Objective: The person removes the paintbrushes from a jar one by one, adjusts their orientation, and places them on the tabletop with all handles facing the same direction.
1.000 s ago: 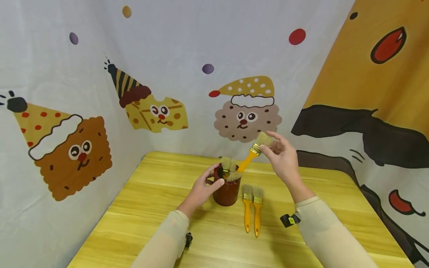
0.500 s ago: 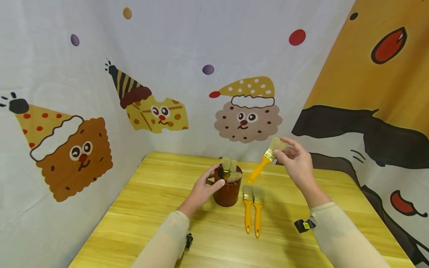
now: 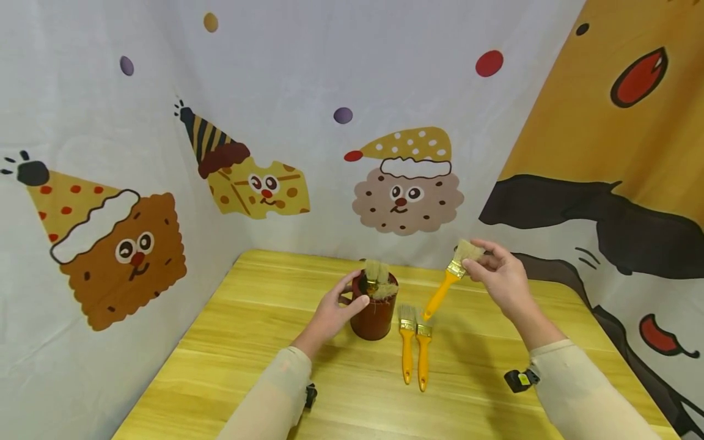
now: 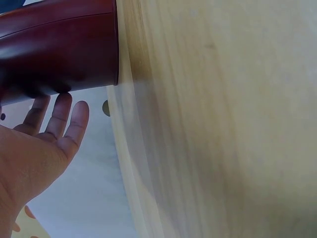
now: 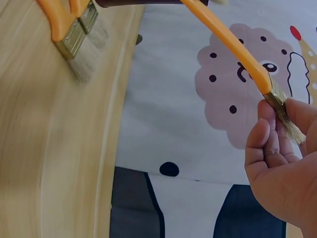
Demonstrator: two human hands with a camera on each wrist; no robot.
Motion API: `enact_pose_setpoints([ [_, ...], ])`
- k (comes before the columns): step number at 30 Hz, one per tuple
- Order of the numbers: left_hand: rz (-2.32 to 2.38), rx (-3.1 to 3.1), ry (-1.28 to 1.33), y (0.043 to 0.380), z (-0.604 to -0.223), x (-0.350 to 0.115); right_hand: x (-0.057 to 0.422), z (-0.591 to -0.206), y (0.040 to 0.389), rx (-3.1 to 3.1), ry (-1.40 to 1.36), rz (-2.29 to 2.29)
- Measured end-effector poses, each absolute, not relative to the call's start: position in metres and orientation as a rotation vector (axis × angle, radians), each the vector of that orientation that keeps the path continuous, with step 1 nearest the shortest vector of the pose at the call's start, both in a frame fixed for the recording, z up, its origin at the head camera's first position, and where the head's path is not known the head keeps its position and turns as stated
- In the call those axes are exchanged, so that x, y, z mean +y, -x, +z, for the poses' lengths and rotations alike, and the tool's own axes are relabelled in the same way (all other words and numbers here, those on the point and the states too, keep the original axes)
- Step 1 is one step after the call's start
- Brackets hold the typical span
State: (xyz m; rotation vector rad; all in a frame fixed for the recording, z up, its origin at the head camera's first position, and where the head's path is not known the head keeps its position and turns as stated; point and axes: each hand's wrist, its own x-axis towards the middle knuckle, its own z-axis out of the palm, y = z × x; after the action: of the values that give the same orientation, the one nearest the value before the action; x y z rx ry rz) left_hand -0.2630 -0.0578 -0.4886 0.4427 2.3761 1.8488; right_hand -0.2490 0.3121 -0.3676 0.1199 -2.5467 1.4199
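Note:
A dark red cylindrical cup [image 3: 371, 319] stands upright on the table with several bristle heads [image 3: 376, 272] showing at its mouth. My left hand [image 3: 333, 311] holds the cup near its rim, thumb in front and fingers at the left side; in the left wrist view the fingertips of the left hand [image 4: 37, 144] touch the cup wall. My right hand [image 3: 503, 278] pinches a paintbrush [image 3: 438, 297] at its metal band and bristles, the orange handle slanting down to the left. Below that handle, two similar paintbrushes [image 3: 407, 351] [image 3: 423, 360] lie side by side on the table, bristles away from me.
The light wooden table [image 3: 247, 366] reaches back to a white cloth backdrop [image 3: 286, 61] printed with cartoon biscuits and cheese. Black wrist cameras [image 3: 519, 380] are strapped at both sleeves.
My right hand has drawn the paintbrush out of the cup and carried it right and down, so its handle end is now above the lying brushes. The left hand stays on the cup.

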Motion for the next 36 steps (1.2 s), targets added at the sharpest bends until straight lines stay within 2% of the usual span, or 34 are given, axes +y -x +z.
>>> enact_pose_setpoints([
  [21, 1.88, 2.361, -0.46, 0.263, -0.491, -0.057, 0.348, -0.399, 0.253, -2.878, -0.099, 1.53],
  [36, 1.88, 2.361, -0.45, 0.262, -0.489, -0.058, 0.353, -0.415, 0.254, -2.917, -0.142, 1.677],
])
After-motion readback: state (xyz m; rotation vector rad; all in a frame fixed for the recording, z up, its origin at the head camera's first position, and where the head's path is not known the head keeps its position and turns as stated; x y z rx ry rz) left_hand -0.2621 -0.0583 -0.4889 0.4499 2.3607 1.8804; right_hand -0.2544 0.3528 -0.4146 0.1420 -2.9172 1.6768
